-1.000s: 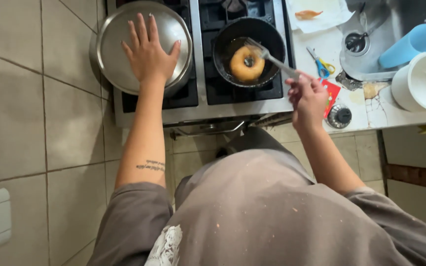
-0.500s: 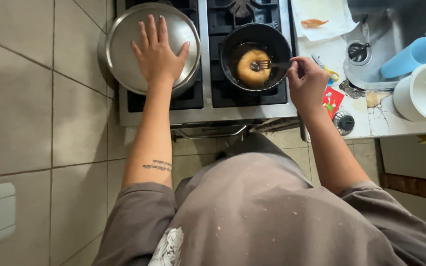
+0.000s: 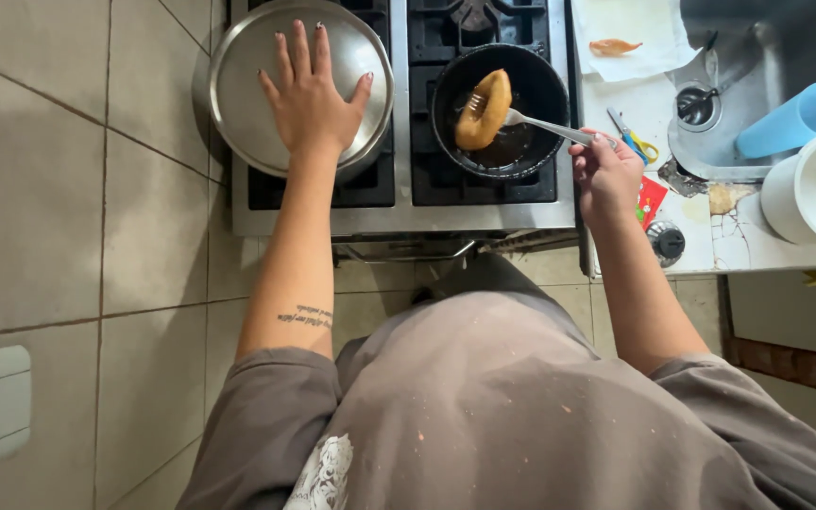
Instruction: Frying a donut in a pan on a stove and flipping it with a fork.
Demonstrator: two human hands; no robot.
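The left hand [image 3: 314,99] lies flat, fingers spread, on a steel lid [image 3: 238,85] over the stove's [image 3: 408,194] left burner. The right hand [image 3: 604,175] grips a fork [image 3: 545,125] tilting a golden fried ring [image 3: 484,109] on edge in the black pan [image 3: 540,90]

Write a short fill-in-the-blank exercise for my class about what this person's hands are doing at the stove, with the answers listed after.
1. The left hand lies flat on a round metal ____.
2. The right hand holds a ____ by its handle.
3. The fried dough ring is lifted on edge in the black ____.
4. A blue cup lies in the ____ to the right of the stove.

Missing words: lid; fork; pan; sink
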